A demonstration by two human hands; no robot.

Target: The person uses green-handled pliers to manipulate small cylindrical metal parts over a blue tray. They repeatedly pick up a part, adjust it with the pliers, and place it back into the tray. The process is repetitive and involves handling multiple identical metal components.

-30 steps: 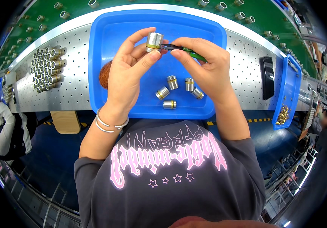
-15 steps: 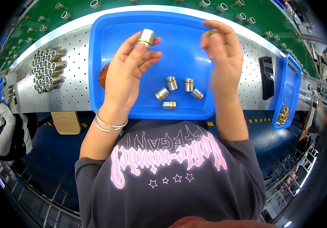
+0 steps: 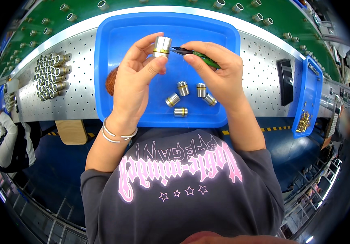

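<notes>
Over the blue tray (image 3: 167, 17), my left hand (image 3: 136, 69) pinches a metal cylinder (image 3: 162, 44) between thumb and fingers. The cylinder is silver, stands nearly upright and has a yellow ring round its lower part. My right hand (image 3: 219, 73) is closed on a slim pointed tool with a green and black handle (image 3: 201, 56). Its tip points left and lies close to the cylinder's ring; whether they touch I cannot tell. Below, several similar cylinders (image 3: 182, 88) rest in the tray. A brown, rough, rounded thing (image 3: 110, 82) lies by the tray's left wall, partly behind my left forearm.
On the perforated metal table (image 3: 81, 69), a block of metal sleeves (image 3: 52, 75) stands at left. A black flat object (image 3: 285, 82) and a smaller blue tray (image 3: 318, 87) with brass-coloured pieces (image 3: 304, 123) are at right. More sleeves stand on the green surface (image 3: 162, 5) beyond. Another person's sleeve (image 3: 10, 134) shows far left.
My right hand has come left and down, bringing the green and black tool up to the cylinder. My left hand still holds the cylinder, shifted slightly right.
</notes>
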